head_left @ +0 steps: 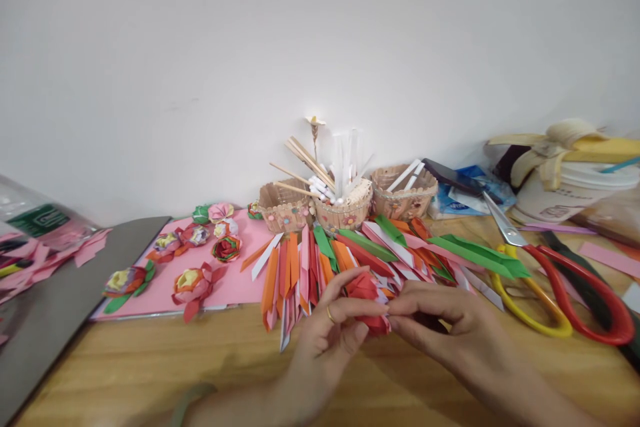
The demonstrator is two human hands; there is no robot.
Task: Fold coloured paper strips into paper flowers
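A red folded-paper flower [364, 288] is between my two hands above the wooden table. My left hand [335, 330] grips it from the left, fingers and thumb closed around its side, with a ring on one finger. From the right, my right hand [440, 320] pinches the flower's edge between thumb and forefinger. Right behind the hands lies a fanned pile of folded paper strips [295, 267] in orange, pink, red, green and white. Several finished paper flowers [193, 285] rest on a pink sheet [247, 287] to the left.
Small baskets [286, 208] with sticks and swabs stand by the wall. Red-handled scissors [555, 280] and yellow-handled scissors [535, 328] lie at the right. Behind them are a white tub [565, 193] with a banana peel and a dark phone [453, 175]. A grey board [55, 340] is left.
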